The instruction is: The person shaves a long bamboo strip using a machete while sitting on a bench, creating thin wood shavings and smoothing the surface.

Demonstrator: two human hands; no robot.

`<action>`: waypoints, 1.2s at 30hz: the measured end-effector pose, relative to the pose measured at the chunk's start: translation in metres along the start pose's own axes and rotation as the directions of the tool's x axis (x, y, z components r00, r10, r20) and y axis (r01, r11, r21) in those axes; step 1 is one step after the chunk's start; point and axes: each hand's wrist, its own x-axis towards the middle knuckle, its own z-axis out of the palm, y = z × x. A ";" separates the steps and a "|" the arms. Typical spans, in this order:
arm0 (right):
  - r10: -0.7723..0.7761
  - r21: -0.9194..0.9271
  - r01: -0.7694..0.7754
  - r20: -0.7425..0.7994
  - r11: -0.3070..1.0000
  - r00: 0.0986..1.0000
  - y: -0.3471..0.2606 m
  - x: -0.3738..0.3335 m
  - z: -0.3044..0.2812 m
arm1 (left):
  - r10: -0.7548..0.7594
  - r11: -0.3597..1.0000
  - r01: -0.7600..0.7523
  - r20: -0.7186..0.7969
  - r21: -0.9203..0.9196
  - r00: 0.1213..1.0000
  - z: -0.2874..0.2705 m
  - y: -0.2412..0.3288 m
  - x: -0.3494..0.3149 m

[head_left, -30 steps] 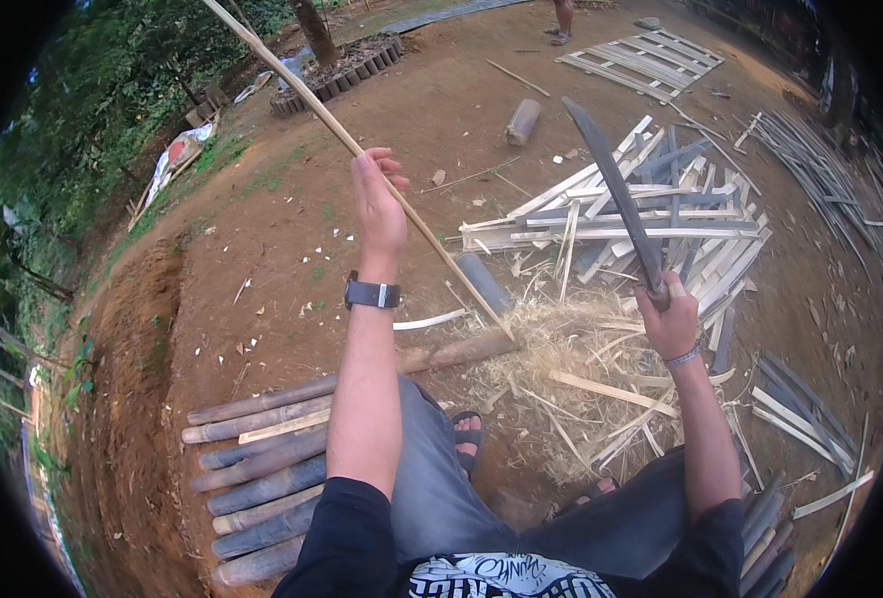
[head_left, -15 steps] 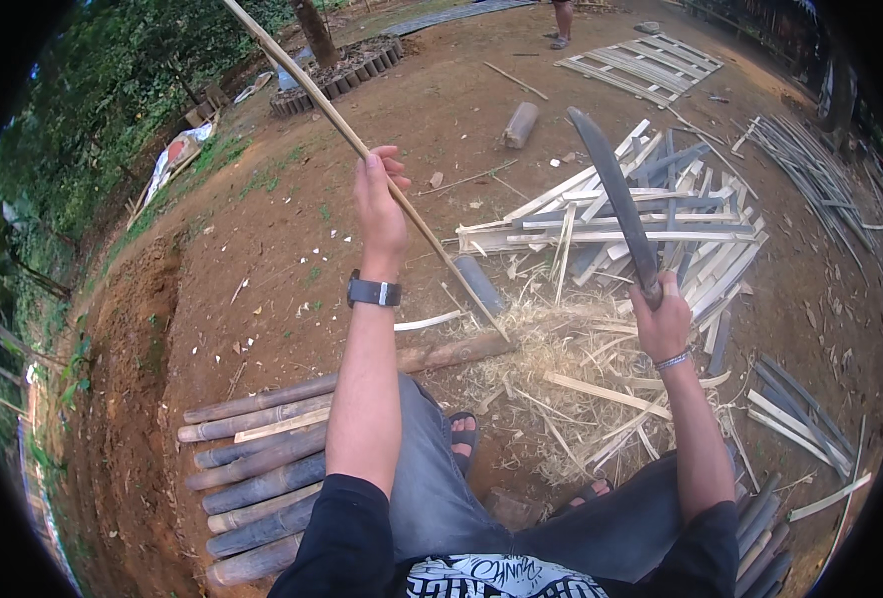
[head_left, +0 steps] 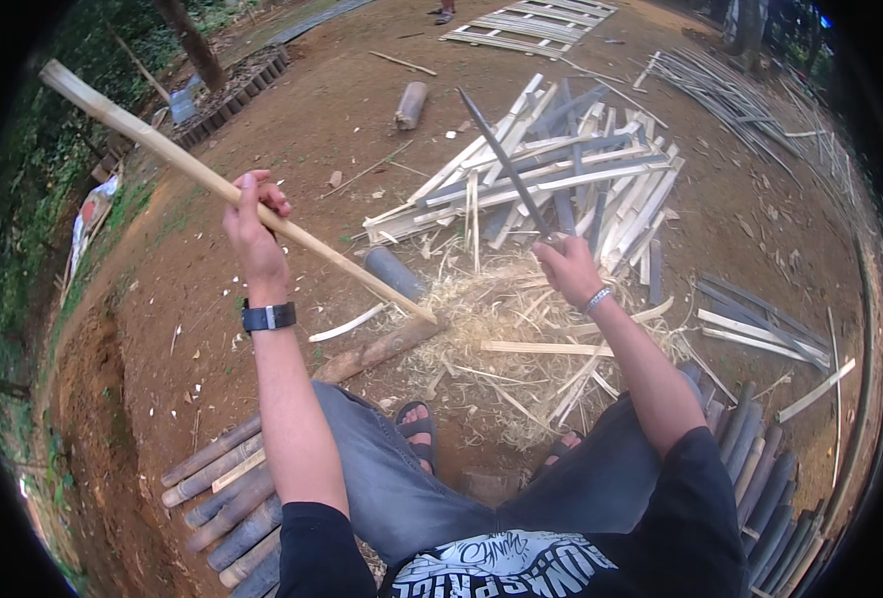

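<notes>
My left hand (head_left: 255,239), with a dark watch at the wrist, is closed round a long pale bamboo strip (head_left: 337,262). The strip slants from the upper left down to the right. Its lower tip meets the end of a brown log (head_left: 382,351) on the ground. In my right hand (head_left: 569,271) is a machete (head_left: 501,159); its dark blade points up and away, seen nearly edge-on and apart from the strip. Pale shavings (head_left: 481,319) lie beneath, between the two hands.
Beyond the machete spreads a heap of split bamboo strips (head_left: 601,184). Bamboo poles lie stacked on my left (head_left: 232,508) and right (head_left: 750,439). A short dark bamboo piece (head_left: 395,273) rests by the log. Farther off are a slatted bamboo panel (head_left: 531,28) and a person's feet (head_left: 444,17).
My view has swung to the right, so the scene sits farther left. The strip has turned to show its broad face. The machete blade has turned from its flat side to nearly edge-on.
</notes>
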 end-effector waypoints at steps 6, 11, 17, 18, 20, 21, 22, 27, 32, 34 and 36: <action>0.155 0.529 -0.221 0.167 0.819 0.974 -0.009 -0.009 0.010 | -0.039 0.996 0.042 0.037 -0.084 0.999 0.009 0.005 -0.003; 0.279 0.737 -0.408 0.301 0.539 0.912 -0.013 -0.011 0.018 | -0.083 0.961 0.085 0.017 -0.264 0.996 0.004 0.002 -0.005; 0.406 0.663 -0.503 0.312 0.555 0.859 -0.012 -0.050 0.066 | -0.098 0.953 0.129 0.122 -0.275 0.988 -0.013 -0.001 -0.005; 0.399 0.668 -0.514 0.335 0.539 0.854 -0.010 -0.062 0.085 | -0.104 0.952 0.136 0.127 -0.275 0.986 -0.017 0.000 -0.005; 0.387 0.667 -0.528 0.365 0.526 0.847 -0.004 -0.084 0.130 | -0.108 0.941 0.153 0.160 -0.302 0.981 -0.029 -0.002 -0.003; 0.384 0.660 -0.529 0.368 0.533 0.847 -0.003 -0.093 0.150 | -0.110 0.931 0.164 0.177 -0.325 0.978 -0.030 -0.004 -0.003; 0.385 0.671 -0.541 0.386 0.507 0.838 0.006 -0.100 0.174 | -0.123 0.945 0.154 0.122 -0.287 0.985 -0.025 -0.002 -0.007; 0.261 0.686 -0.411 0.317 0.600 0.912 -0.004 -0.121 0.259 | -0.112 0.955 0.112 0.018 -0.274 0.994 -0.018 0.002 -0.014; 0.366 0.552 -0.444 0.251 0.706 0.896 0.041 -0.130 0.288 | -0.037 0.990 0.018 -0.132 -0.140 0.991 -0.004 0.007 -0.026; 0.512 0.577 -0.564 0.272 0.590 0.814 0.059 -0.128 0.281 | -0.017 0.990 -0.004 -0.152 -0.138 0.988 0.001 0.006 -0.026; 0.555 0.577 -0.599 0.279 0.555 0.783 0.056 -0.129 0.279 | 0.002 0.995 -0.018 -0.151 -0.101 0.989 0.007 0.007 -0.029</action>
